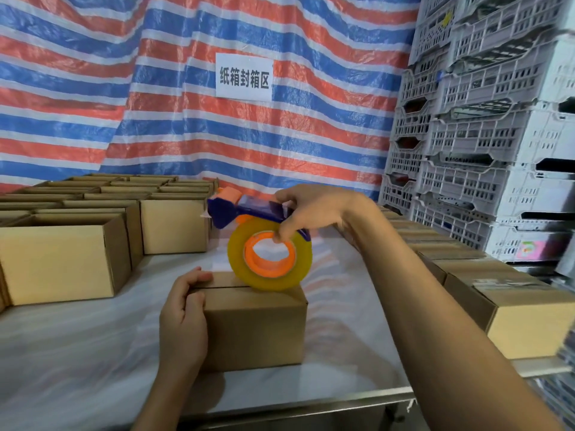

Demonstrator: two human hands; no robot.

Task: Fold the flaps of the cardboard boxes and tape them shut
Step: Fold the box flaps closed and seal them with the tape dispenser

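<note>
On the tabletop (77, 353), your left grip (183, 318) clamps the box (258, 331), right grip (311, 209) closed on the tape dispenser (249, 209) — tilt it and you may miss the seam (224, 287).

Legible text: one item. A white paper sheet (244, 76) is fixed to the red, white and blue striped tarpaulin (140, 119) ahead of me. It carries five black printed characters in a single row: 纸箱封箱区.

Illegible items:
- The pink and green sticker (530, 248) on a grey plastic crate (504, 244) at my right is too blurred to read.
- The pale label (497, 283) on top of the closed cardboard box (529, 331) at my right cannot be read.
</note>
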